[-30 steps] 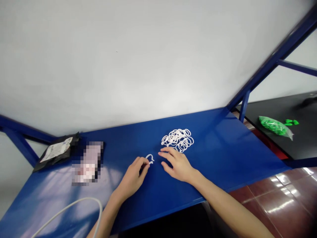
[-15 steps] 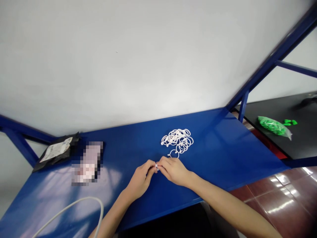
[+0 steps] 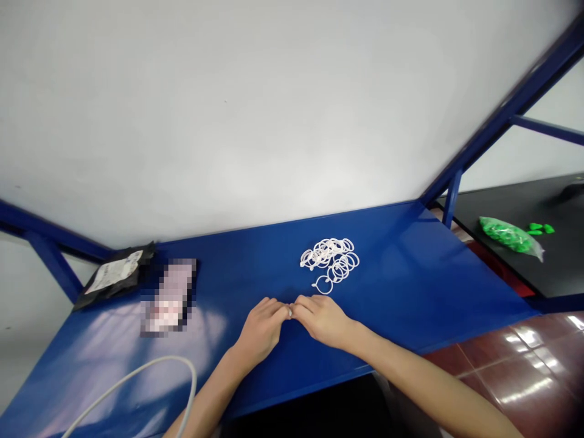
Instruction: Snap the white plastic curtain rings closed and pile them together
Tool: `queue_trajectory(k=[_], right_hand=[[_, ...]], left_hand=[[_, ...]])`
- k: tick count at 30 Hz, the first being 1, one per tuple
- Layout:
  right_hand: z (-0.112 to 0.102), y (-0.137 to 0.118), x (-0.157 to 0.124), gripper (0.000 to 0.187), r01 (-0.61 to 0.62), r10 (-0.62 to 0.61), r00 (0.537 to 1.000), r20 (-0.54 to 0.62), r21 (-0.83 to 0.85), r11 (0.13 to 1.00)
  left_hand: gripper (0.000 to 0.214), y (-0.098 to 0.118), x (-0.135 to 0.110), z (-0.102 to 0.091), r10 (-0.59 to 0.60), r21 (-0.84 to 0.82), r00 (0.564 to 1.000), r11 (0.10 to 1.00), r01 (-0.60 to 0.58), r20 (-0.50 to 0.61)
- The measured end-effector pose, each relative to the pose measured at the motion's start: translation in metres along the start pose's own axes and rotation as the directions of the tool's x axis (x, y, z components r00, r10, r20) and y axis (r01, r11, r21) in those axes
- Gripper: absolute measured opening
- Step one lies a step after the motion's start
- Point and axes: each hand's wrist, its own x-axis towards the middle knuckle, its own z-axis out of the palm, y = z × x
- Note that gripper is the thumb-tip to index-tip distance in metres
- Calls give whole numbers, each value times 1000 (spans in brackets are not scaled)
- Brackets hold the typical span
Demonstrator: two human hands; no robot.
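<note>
My left hand (image 3: pixel 263 328) and my right hand (image 3: pixel 320 319) meet fingertip to fingertip above the front part of the blue table (image 3: pixel 255 258). Both are closed in a pinch round a small white piece (image 3: pixel 291 312). Fingers cover most of it, so its full shape is hidden. Just beyond my right hand lies a loose pile of thin white rings (image 3: pixel 329 250) with small tabs on them. One single ring (image 3: pixel 324 285) sits at the near edge of the pile, close to my right knuckles but apart from them.
A black package with a white label (image 3: pixel 114 274) and a blurred-out pinkish item (image 3: pixel 173 292) lie on the left. A white cable (image 3: pixel 137 368) loops across the front left. At right, a bag of green pieces (image 3: pixel 508 235) rests on a black table (image 3: pixel 556 267). A wall backs the blue table.
My left fingers have curled further over the small white piece, so less of it shows. Both hands stay together in nearly the same place. The view has shifted slightly.
</note>
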Motion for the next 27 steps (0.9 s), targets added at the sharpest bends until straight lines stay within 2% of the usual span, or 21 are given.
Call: queue_trajectory(k=[2,5,7,9,11,16,19,24,27], right_hand=[[-5,3,2,25,-15,16,999,-48,20,1000],[-17,13,4,23,-95,100,987,-127,48,994],[-27,23,2,18,-169,173,966,-190,41,985],[-36,33,-1,15,-253,249,938,-242,14,967],[-41,40,-4,12,-327,313,919,-238,-20,945],[-43,45,-5,7,-447,427,892,-150,-151,882],[-43,44,-4,5,-488,476,873,-108,-154,859],[-44,42,-4,6,-489,477,866,-149,-54,871],[-43,41,-4,9,-479,467,863,-193,-21,877]], left_hand=[[31,0,2,-1,-24,-3,1000,1000,24,-10],[20,-2,5,-1,-132,-15,988,991,131,-81],[24,-4,6,-1,-210,-9,969,978,210,-127],[26,-7,5,-1,-267,7,955,963,270,-127],[23,-10,4,-1,-295,23,951,954,298,-87],[19,-10,4,-2,-263,14,965,965,263,8],[18,-7,6,-4,-238,12,971,971,237,27],[19,-5,8,-5,-220,14,974,975,220,52],[19,-7,7,-4,-239,32,971,971,238,30]])
